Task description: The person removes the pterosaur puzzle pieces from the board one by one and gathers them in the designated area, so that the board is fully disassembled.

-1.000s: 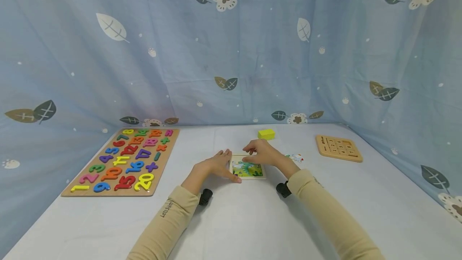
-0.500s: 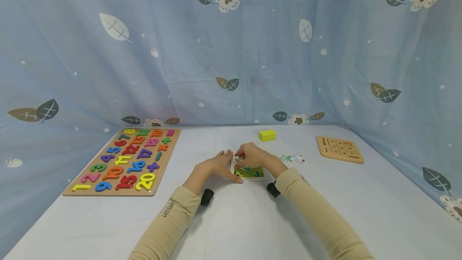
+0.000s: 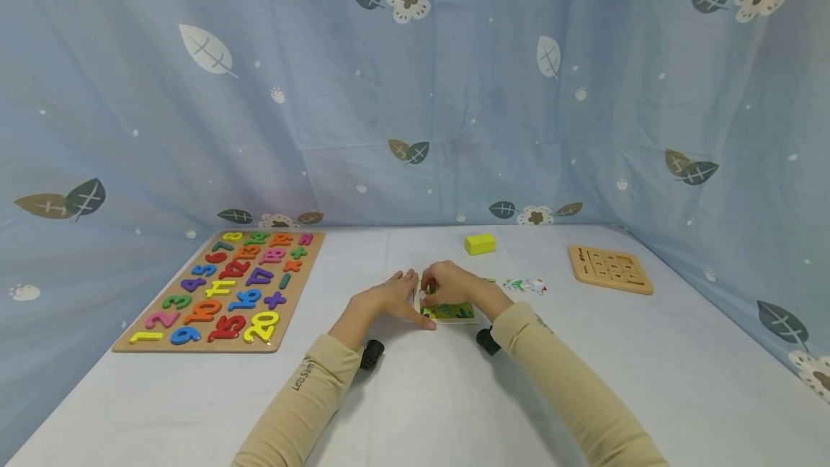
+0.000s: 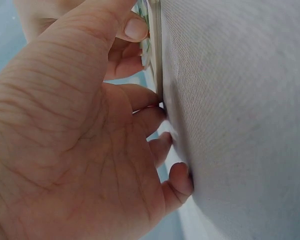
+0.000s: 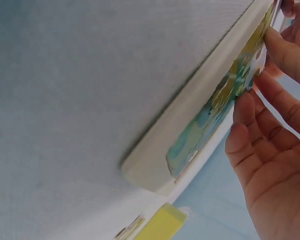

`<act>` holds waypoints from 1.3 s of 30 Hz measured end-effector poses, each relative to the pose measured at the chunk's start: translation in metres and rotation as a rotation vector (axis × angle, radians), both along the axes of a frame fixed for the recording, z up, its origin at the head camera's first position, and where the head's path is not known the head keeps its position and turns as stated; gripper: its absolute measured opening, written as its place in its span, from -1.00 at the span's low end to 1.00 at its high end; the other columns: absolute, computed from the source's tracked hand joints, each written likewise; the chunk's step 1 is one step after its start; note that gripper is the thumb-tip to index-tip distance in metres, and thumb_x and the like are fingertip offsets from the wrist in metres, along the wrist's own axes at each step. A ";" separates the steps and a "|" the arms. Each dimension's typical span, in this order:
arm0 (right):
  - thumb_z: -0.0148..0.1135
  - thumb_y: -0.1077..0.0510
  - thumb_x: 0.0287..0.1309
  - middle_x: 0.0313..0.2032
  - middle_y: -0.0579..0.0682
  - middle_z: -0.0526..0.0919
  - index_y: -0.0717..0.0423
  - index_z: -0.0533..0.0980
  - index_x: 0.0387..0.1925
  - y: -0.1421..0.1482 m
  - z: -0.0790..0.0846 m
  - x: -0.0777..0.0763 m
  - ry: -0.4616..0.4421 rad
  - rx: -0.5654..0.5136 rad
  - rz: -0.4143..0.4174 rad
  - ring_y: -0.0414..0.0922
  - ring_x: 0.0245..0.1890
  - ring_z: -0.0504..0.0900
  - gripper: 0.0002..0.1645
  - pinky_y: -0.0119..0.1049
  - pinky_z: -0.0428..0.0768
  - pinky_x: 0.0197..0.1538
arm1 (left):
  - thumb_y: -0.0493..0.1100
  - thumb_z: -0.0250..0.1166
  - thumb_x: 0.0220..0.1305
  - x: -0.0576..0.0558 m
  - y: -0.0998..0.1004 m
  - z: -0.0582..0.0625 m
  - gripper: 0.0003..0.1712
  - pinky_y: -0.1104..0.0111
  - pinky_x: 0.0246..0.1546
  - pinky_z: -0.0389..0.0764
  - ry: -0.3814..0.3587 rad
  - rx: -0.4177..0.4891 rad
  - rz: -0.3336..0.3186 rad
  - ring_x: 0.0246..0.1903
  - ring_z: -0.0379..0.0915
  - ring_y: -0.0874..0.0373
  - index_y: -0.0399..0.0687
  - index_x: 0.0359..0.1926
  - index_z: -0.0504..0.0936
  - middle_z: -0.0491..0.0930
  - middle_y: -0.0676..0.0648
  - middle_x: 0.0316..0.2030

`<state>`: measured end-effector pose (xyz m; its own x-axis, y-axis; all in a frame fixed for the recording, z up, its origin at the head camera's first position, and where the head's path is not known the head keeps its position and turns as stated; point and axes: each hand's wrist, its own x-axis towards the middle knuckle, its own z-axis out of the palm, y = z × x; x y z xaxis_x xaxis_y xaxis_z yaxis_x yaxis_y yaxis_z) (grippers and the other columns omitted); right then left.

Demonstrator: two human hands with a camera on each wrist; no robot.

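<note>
A small picture puzzle in a pale wooden frame (image 3: 457, 321) lies on the table between both hands. Its picture shows green and blue parts, partly hidden by the right hand. My left hand (image 3: 391, 299) rests along the frame's left side, fingers extended and thumb spread to the near corner. Over the left part of the puzzle, my right hand (image 3: 452, 285) pinches a white and green puzzle piece (image 5: 256, 64) between thumb and fingertips; fingers cover much of it. In the left wrist view, the frame (image 4: 157, 55) stands beside the left fingertips.
Loose puzzle pieces (image 3: 525, 285) lie right of the frame. Behind it sits a yellow block (image 3: 480, 244). A large board of coloured numbers (image 3: 301, 308) lies at left, a small wooden number board (image 3: 609, 269) at right. A patterned blue curtain (image 3: 415, 92) hangs behind the table.
My right hand has moved left across the puzzle and down to its left part, covering more of the picture there. The left hand keeps its place at the frame.
</note>
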<state>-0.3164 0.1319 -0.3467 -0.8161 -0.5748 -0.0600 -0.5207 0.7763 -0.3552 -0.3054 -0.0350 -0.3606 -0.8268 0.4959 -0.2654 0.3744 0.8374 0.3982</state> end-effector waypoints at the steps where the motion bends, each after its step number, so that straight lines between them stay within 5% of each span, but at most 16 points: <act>1: 0.39 0.11 0.10 -0.40 -0.08 0.62 0.14 0.63 -0.26 0.000 0.000 0.000 0.001 -0.001 -0.003 -0.26 -0.41 0.47 -0.79 -0.44 0.50 -0.27 | 0.38 0.37 0.00 0.000 0.000 0.000 0.32 -0.06 0.46 -0.05 -0.001 0.000 0.001 0.52 -0.36 -0.11 -0.17 0.52 -0.14 -0.22 -0.15 0.53; 39: 0.35 0.11 0.14 -0.50 -0.10 0.57 0.20 0.64 -0.28 0.000 0.004 0.006 0.113 0.029 0.102 -0.27 -0.50 0.41 -0.79 -0.46 0.44 -0.37 | 0.37 0.37 0.00 0.001 0.000 0.001 0.33 -0.04 0.46 -0.04 0.008 0.002 -0.005 0.52 -0.36 -0.12 -0.18 0.52 -0.15 -0.22 -0.17 0.53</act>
